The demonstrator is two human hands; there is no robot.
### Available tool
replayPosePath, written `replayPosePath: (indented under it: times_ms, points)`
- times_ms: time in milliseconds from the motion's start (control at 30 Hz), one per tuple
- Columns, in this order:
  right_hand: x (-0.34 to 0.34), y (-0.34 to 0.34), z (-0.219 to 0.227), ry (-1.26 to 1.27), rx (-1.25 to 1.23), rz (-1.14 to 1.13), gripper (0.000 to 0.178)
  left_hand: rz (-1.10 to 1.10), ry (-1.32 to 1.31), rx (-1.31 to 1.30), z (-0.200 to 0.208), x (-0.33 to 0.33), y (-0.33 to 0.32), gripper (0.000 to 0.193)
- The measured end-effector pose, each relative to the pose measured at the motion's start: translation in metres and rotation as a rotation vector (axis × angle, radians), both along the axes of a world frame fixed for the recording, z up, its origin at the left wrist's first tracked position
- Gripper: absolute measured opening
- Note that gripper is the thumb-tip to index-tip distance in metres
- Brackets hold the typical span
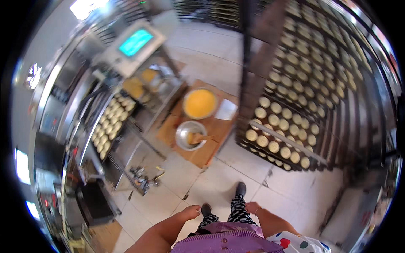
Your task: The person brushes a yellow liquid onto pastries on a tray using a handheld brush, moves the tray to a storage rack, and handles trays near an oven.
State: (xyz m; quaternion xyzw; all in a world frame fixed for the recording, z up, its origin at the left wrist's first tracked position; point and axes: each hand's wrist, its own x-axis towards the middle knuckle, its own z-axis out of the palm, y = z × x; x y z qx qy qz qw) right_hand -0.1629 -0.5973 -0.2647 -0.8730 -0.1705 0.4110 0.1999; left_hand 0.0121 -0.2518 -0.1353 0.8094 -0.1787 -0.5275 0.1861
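Observation:
My left hand point(192, 212) hangs low beside my left leg, its fingers curled together, and no object shows in it. Beside my right leg is my right hand point(253, 208), with a bracelet at the wrist; its fingers are partly turned from view and I cannot tell how far they are closed. Neither hand touches anything other than perhaps my clothes. On the floor ahead lies a brown board point(198, 157). It bears a bowl of yellow contents point(200, 103) and a metal bowl point(182, 137) with a brush-like tool point(199, 138) in it.
To the right stands a tall rack point(244, 63) of trays with round pale pastries point(274, 146). At left, a machine with a lit screen point(136, 42) has a tray of pastries point(112, 122) on its conveyor. A white sheet point(226, 109) lies on the board. Tiled floor point(168, 175) surrounds my feet.

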Motion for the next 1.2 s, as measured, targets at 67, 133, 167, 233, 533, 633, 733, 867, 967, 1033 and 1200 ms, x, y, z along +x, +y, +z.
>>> replayPosePath:
  times_ms: [67,133,167,233,533,633,733,867,967,1033,1200]
  points:
    - [-0.002,0.022,-0.037,-0.158,0.033,0.098,0.018,0.183,-0.083,0.032,0.008,-0.02,0.07,0.04]
    - [0.039,0.035,0.009,-0.078,-0.001,0.153,0.018,0.321,-0.092,0.035,0.03,-0.053,0.122,0.041]
    - [0.056,0.038,0.015,-0.113,-0.084,0.221,0.017,0.371,-0.092,0.02,0.035,-0.07,0.143,0.042]
    - [0.082,0.029,0.01,-0.191,-0.169,0.279,0.016,0.416,-0.053,0.074,0.038,-0.107,0.176,0.047]
    - [0.143,0.172,0.087,-0.217,-0.271,0.143,0.041,0.822,-0.097,0.238,-0.017,-0.366,0.373,0.037]
    - [0.146,0.294,0.135,-0.141,-0.126,0.098,0.05,0.96,-0.085,0.409,0.023,-0.393,0.413,0.036]
    - [0.158,0.396,0.188,-0.213,0.021,0.351,0.051,1.547,-0.285,0.21,0.088,-0.368,0.431,0.018]
    - [0.186,0.516,0.24,-0.201,0.112,0.311,0.044,2.079,-0.411,-0.141,0.068,-0.35,0.465,0.015]
    - [0.21,0.562,0.245,-0.178,0.171,0.278,0.038,2.025,-0.42,-0.13,0.087,-0.304,0.472,0.017]
    - [0.224,0.582,0.238,-0.197,0.23,0.28,0.035,1.896,-0.442,-0.055,0.108,-0.273,0.487,0.021]
    - [0.239,0.66,0.235,-0.124,0.361,0.285,0.025,1.714,-0.737,0.048,0.106,-0.223,0.563,0.031]
